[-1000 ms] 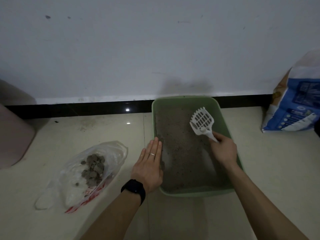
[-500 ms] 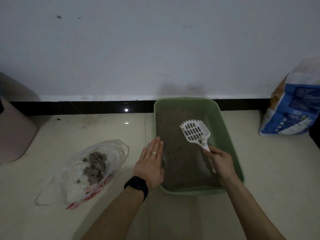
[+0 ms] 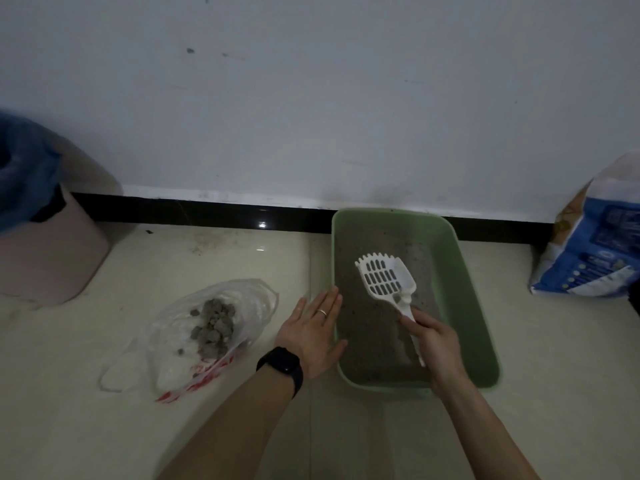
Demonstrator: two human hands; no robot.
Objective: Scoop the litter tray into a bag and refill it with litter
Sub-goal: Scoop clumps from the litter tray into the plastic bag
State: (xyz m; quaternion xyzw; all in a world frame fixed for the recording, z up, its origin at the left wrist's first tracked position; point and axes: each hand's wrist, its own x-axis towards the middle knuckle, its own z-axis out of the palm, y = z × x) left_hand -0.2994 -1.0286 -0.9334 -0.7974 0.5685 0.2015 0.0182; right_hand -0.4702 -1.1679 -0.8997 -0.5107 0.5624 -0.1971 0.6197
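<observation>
right hand (image 3: 433, 344) grips white slotted plastic scoop (image 3: 384, 278) over green litter tray (image 3: 474, 317) | clear plastic bag (image 3: 256, 299) leftward, past flat straight-fingered left hand (image 3: 311, 334)

I can read no text from here. The blue and white litter sack (image 3: 595, 251) at the right carries printed panels, but they are too blurred to make out, and the red print on the plastic bag (image 3: 173, 358) is crumpled beyond reading.

Looks like a home corner, going by tiled floor (image 3: 207, 427), white wall (image 3: 311, 98), black skirting (image 3: 207, 211), pink bin (image 3: 52, 258), litter tray (image 3: 464, 306) and sack (image 3: 595, 251).
</observation>
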